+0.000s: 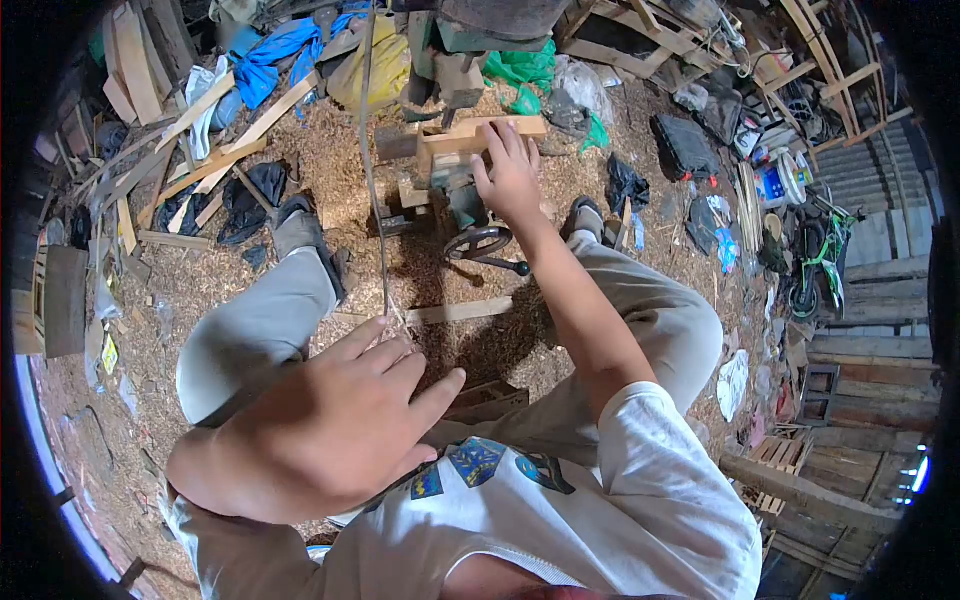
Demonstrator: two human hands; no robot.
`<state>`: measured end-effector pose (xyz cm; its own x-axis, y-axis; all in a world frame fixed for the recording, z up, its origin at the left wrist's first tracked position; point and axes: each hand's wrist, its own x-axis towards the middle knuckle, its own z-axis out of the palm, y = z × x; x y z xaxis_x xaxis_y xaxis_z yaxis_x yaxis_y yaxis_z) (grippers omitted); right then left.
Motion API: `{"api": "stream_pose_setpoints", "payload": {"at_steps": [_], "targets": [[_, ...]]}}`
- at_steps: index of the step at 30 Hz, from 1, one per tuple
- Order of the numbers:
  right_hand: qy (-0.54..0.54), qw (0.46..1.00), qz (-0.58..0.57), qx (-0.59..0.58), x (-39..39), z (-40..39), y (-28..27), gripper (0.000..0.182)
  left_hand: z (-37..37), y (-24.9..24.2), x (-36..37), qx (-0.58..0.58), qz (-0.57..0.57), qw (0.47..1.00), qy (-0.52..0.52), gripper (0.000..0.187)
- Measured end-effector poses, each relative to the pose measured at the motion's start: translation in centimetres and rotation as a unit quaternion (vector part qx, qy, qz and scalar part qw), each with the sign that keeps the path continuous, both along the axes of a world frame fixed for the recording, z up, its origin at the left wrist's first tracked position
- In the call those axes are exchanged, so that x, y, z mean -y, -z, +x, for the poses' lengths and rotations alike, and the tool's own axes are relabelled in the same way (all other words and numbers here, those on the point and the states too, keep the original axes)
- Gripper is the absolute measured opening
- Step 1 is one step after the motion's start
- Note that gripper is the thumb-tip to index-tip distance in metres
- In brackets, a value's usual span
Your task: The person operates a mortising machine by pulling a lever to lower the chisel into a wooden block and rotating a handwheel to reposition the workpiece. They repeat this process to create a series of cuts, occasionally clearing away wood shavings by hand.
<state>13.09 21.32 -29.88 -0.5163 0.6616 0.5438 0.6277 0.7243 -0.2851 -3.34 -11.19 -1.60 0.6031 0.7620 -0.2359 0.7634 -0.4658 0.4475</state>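
Wooden block [455,141] under right hand [511,182] lies between handwheel [478,243] and green plastic [525,67].

Squared, light-brown wooden block [455,138], bare-surfaced, long side crosswise, atop the machine [463,203].

Fisheye bend, black corners; shadows across sawdust [340,165]; glare lower right.

The wooden block [458,139] is orange-tan, the handwheel [499,237] black. Near, the white T-shirt [640,470] bears blue-and-dark printed patches [478,461]; the trousers [262,310] are pale grey. Far left, the tarp [275,58] is blue; right of it, the sack [378,72] is yellow, the plastic [524,66] green. At right, the bicycle [829,264] is green.
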Motion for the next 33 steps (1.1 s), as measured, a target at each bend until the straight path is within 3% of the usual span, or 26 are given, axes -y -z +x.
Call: {"api": "stream_pose_setpoints", "payload": {"at_steps": [2,5,19,25,28,30,31,33], "targets": [[0.003,1.0,-0.002,0.012,-0.4,-0.5,0.3,0.061,-0.5,-0.1,-0.1,0.023,0.063,0.998,-0.001,0.06],[0.011,1.0,0.002,0.029,-0.2,-1.3,0.4,0.065,-0.5,-0.2,-0.4,-0.03,-0.006,0.999,-0.013,0.075],[0.041,0.996,-0.031,0.068,1.7,-2.8,0.3,0.079,-0.9,0.5,0.1,-0.027,-0.013,0.999,-0.029,0.075],[0.051,0.988,-0.132,0.063,2.4,-3.0,0.0,0.086,-0.6,0.0,-0.1,-0.023,-0.011,0.999,-0.027,0.073],[0.058,0.988,-0.14,0.034,2.9,-3.1,-0.2,0.074,-0.6,0.0,-0.2,-0.006,-0.013,0.999,-0.032,0.07],[-0.026,0.982,-0.175,0.062,3.8,-2.0,-0.8,0.049,-0.7,-0.1,-0.1,0.002,-0.018,0.999,-0.033,0.069],[-0.026,0.983,-0.174,0.06,3.9,-1.3,-0.6,0.049,-0.7,0.0,-0.1,0.001,-0.008,0.999,-0.035,0.068],[-0.137,0.97,-0.19,-0.065,3.9,-0.2,0.4,0.026,-0.7,0.0,0.1,0.0,0.004,0.999,-0.038,0.067]]}}
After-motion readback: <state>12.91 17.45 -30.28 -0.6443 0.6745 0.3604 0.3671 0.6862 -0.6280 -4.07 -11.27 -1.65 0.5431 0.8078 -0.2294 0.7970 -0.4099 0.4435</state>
